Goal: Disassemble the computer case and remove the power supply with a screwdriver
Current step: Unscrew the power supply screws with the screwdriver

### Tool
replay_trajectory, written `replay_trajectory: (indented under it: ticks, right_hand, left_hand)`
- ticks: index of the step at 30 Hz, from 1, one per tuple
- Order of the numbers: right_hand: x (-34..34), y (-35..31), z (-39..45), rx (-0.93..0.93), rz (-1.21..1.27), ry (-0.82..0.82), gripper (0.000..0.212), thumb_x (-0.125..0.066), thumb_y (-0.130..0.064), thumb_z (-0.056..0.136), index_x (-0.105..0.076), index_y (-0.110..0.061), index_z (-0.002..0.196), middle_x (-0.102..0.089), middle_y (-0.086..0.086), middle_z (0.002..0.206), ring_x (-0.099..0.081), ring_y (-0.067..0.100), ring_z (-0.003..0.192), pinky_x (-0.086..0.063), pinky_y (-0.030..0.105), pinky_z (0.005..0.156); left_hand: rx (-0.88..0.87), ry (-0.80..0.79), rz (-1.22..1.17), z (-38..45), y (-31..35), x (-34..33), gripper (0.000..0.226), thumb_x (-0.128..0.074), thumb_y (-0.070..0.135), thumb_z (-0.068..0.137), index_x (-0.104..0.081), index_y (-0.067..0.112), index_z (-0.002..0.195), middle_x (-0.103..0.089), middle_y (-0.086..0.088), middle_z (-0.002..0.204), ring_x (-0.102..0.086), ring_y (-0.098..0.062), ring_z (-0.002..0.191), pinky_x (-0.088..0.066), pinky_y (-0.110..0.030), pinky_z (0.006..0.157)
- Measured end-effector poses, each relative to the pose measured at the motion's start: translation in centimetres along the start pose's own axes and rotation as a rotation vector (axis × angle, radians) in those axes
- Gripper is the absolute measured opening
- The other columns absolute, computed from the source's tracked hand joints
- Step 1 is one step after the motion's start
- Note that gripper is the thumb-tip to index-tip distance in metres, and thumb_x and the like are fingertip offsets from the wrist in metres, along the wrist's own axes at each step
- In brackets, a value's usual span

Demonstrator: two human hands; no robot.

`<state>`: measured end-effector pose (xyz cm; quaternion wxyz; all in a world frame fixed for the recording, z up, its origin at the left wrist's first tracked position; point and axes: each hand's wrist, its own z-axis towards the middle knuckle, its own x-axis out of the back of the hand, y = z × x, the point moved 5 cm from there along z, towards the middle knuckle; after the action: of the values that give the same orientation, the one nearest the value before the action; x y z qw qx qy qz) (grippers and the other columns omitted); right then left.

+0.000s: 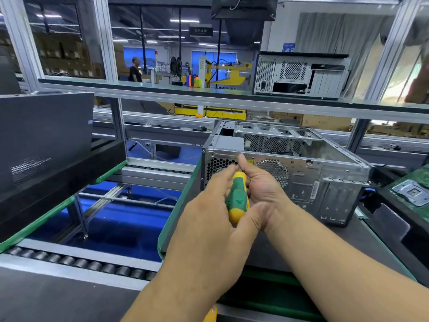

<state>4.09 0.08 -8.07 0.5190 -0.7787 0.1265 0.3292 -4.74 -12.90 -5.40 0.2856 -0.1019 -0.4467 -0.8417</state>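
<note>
An open silver computer case (325, 180) lies on its side on the dark work mat, its perforated rear panel facing me. The power supply (231, 143), a grey box, sits in the case's upper left corner behind the honeycomb vent. A green and yellow screwdriver (237, 198) points at that rear panel near the vent; its tip is hidden behind my fingers. My left hand (209, 205) wraps the handle from the left. My right hand (260, 187) closes on the handle's upper part from the right, thumb up against the panel.
A black case (46, 145) rests on a green-edged pallet at the left above the roller conveyor (76, 261). A green motherboard (413, 189) lies at the right. Another case (299, 75) stands on the upper shelf. A person stands far back.
</note>
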Motion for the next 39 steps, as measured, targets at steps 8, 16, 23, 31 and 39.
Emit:
replay_trajectory:
  ticks: [8, 16, 23, 31, 39]
  right_hand:
    - [0.5, -0.3, -0.6, -0.002, 0.035, -0.061, 0.037, -0.067, -0.044, 0.097, -0.059, -0.013, 0.078, -0.055, 0.006, 0.052, -0.058, 0.021, 0.039, -0.053, 0.03, 0.041]
    - [1.3, 0.3, -0.3, 0.031, 0.101, -0.055, 0.03, -0.067, -0.034, 0.094, -0.079, -0.009, 0.081, -0.029, -0.005, 0.078, -0.011, 0.006, 0.08, -0.013, 0.021, 0.081]
    - [1.2, 0.3, -0.2, 0.051, 0.114, -0.005, 0.031, -0.067, -0.035, 0.098, -0.071, -0.012, 0.078, -0.031, -0.005, 0.076, -0.019, 0.005, 0.074, -0.031, 0.02, 0.094]
    - [0.7, 0.3, -0.1, 0.018, 0.139, 0.002, 0.034, -0.07, -0.037, 0.096, -0.068, -0.011, 0.074, -0.041, -0.001, 0.072, -0.042, 0.014, 0.071, -0.031, 0.03, 0.117]
    - [0.5, 0.6, -0.4, 0.034, 0.026, -0.057, 0.034, -0.069, -0.042, 0.096, -0.065, -0.017, 0.073, -0.038, -0.002, 0.077, -0.047, 0.016, 0.07, -0.051, 0.033, 0.077]
  left_hand:
    - [-0.074, -0.231, -0.059, -0.2, 0.0, -1.0, 0.045, -0.057, 0.057, 0.094, -0.048, 0.056, 0.138, -0.07, 0.016, 0.102, -0.069, -0.011, 0.088, -0.059, -0.037, 0.077]
    - [-0.016, -0.045, -0.212, -0.5, -0.1, -1.4, 0.036, -0.035, 0.071, 0.098, -0.041, 0.046, 0.123, -0.07, 0.012, 0.083, -0.068, -0.007, 0.066, -0.055, -0.035, 0.058]
    - [-0.115, -0.183, 0.039, 0.0, 0.5, 0.6, 0.045, -0.062, 0.055, 0.09, -0.048, 0.05, 0.133, -0.063, 0.021, 0.111, -0.063, -0.002, 0.103, -0.055, -0.031, 0.087]
    - [-0.042, -0.03, -0.047, -0.1, 0.7, 0.9, 0.019, -0.056, 0.055, 0.098, -0.048, 0.04, 0.107, -0.067, 0.01, 0.075, -0.065, -0.009, 0.066, -0.045, -0.029, 0.055]
    - [-0.15, -0.173, 0.202, -0.3, 1.0, 1.1, 0.045, -0.059, 0.051, 0.094, -0.046, 0.05, 0.137, -0.062, 0.019, 0.111, -0.06, -0.003, 0.103, -0.053, -0.033, 0.088]
